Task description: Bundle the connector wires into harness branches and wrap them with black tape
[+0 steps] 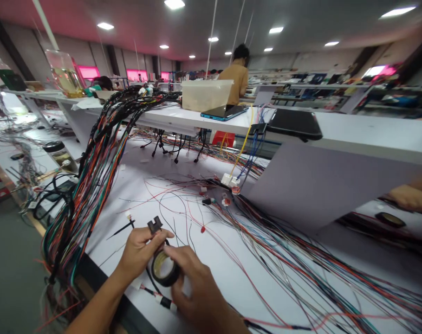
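Note:
Low over the front of the white table, my left hand (140, 250) pinches a black connector (155, 225) between thumb and fingers. A black wrapped cable (151, 279) runs down from that grip. Just right of it, my right hand (198, 287) grips a roll of black tape (165, 269), its pale core facing me. The tape roll is close against the cable below the connector; whether a strip is stuck to it cannot be made out. Beneath my hands lies a cable piece with black and white wrapping (164, 301).
A thick bundle of coloured wires (102, 153) hangs from the shelf on the left. Long loose wires (283, 260) cover the table's right side. A clear bin (205, 95) and a tablet (224, 112) sit on the shelf. Another person's hand (409, 197) is at far right.

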The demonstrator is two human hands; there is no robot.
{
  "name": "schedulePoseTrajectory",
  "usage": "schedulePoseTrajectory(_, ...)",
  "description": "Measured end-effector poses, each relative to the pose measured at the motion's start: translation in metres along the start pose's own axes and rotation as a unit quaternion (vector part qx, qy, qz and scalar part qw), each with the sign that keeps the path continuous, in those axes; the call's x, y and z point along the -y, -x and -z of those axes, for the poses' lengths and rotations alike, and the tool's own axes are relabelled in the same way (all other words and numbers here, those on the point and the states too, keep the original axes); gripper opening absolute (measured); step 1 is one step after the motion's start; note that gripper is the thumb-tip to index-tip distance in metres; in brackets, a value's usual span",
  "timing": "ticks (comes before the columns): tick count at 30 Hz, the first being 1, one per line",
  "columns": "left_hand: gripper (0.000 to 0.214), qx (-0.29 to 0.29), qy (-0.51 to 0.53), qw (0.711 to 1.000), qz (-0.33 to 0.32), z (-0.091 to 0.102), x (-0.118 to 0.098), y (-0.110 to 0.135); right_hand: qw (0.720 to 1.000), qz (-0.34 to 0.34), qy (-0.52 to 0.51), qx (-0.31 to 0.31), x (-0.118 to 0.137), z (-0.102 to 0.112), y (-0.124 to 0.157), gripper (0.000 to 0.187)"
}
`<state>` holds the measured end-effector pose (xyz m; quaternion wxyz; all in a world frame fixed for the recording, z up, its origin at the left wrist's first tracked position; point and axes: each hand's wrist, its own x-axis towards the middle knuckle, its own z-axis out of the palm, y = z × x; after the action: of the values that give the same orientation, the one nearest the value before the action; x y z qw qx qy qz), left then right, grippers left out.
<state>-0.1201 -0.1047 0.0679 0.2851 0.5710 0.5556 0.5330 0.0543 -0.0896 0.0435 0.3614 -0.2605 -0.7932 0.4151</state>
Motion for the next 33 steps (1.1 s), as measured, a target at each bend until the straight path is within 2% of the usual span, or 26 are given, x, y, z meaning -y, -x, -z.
schedulePoseTrajectory(1,0.025,-0.013,0.036,0.999,0.031,-0.005,0.003,0.002,0.998,0.037,0.045,-0.018,0.001,-0.003,0.000,0.038)
schedulePoseTrajectory(2,0.026,-0.030,0.077,0.995,0.060,-0.009,0.006,0.005,0.997,0.041,0.053,-0.040,0.000,-0.006,0.000,0.032)
schedulePoseTrajectory(3,0.027,-0.051,0.121,0.988,0.082,-0.014,0.009,0.008,0.998,0.011,0.023,-0.062,-0.003,-0.008,-0.001,0.027)
schedulePoseTrajectory(5,0.025,-0.093,0.190,0.974,0.082,-0.018,0.013,0.012,0.983,-0.118,-0.118,-0.082,-0.012,-0.006,-0.003,0.025)
schedulePoseTrajectory(6,0.025,-0.099,0.211,0.971,0.062,-0.018,0.014,0.013,0.960,-0.188,-0.195,-0.066,-0.017,-0.004,-0.003,0.027)
schedulePoseTrajectory(8,0.026,-0.068,0.219,0.973,0.005,-0.014,0.013,0.011,0.913,-0.290,-0.287,-0.006,-0.023,0.004,-0.001,0.032)
schedulePoseTrajectory(9,0.027,-0.041,0.202,0.978,-0.016,-0.011,0.012,0.010,0.905,-0.306,-0.296,0.020,-0.023,0.008,0.000,0.034)
schedulePoseTrajectory(10,0.026,-0.017,0.174,0.984,-0.025,-0.008,0.011,0.007,0.911,-0.299,-0.281,0.036,-0.022,0.012,0.002,0.035)
schedulePoseTrajectory(11,0.025,-0.003,0.143,0.989,-0.023,-0.006,0.010,0.005,0.930,-0.272,-0.246,0.038,-0.019,0.014,0.005,0.036)
schedulePoseTrajectory(13,0.025,-0.006,0.104,0.995,0.010,-0.006,0.008,0.002,0.978,-0.163,-0.123,0.030,-0.011,0.015,0.009,0.040)
schedulePoseTrajectory(14,0.026,-0.016,0.107,0.994,0.035,-0.009,0.007,0.000,0.994,-0.097,-0.042,0.030,-0.007,0.013,0.010,0.045)
schedulePoseTrajectory(16,0.030,-0.046,0.161,0.982,0.083,-0.017,0.006,0.000,0.992,0.018,0.118,0.027,-0.003,0.006,0.011,0.050)
schedulePoseTrajectory(18,0.030,-0.067,0.225,0.963,0.135,-0.027,0.005,0.004,0.971,0.077,0.226,0.007,-0.006,-0.002,0.010,0.051)
schedulePoseTrajectory(21,0.030,-0.029,0.281,0.930,0.235,-0.037,0.006,0.014,0.964,0.113,0.238,-0.030,-0.017,-0.010,0.011,0.050)
schedulePoseTrajectory(23,0.029,-0.031,0.286,0.922,0.258,-0.039,0.009,0.023,0.986,0.073,0.143,-0.048,-0.024,-0.010,0.012,0.040)
schedulePoseTrajectory(25,0.027,-0.088,0.276,0.931,0.222,-0.038,0.014,0.029,0.996,-0.062,-0.027,-0.065,-0.029,-0.005,0.012,0.029)
schedulePoseTrajectory(27,0.022,-0.109,0.244,0.952,0.153,-0.034,0.018,0.030,0.953,-0.225,-0.196,-0.056,-0.032,0.002,0.012,0.030)
schedulePoseTrajectory(29,0.023,-0.052,0.202,0.975,0.078,-0.028,0.019,0.026,0.909,-0.314,-0.273,-0.013,-0.033,0.010,0.013,0.038)
schedulePoseTrajectory(30,0.024,-0.013,0.178,0.983,0.047,-0.025,0.018,0.022,0.906,-0.322,-0.273,0.006,-0.033,0.014,0.014,0.040)
schedulePoseTrajectory(31,0.026,0.020,0.150,0.988,0.025,-0.022,0.017,0.018,0.917,-0.310,-0.251,0.020,-0.032,0.017,0.016,0.039)
schedulePoseTrajectory(33,0.027,0.050,0.097,0.994,0.023,-0.020,0.014,0.012,0.961,-0.223,-0.160,0.031,-0.027,0.020,0.019,0.037)
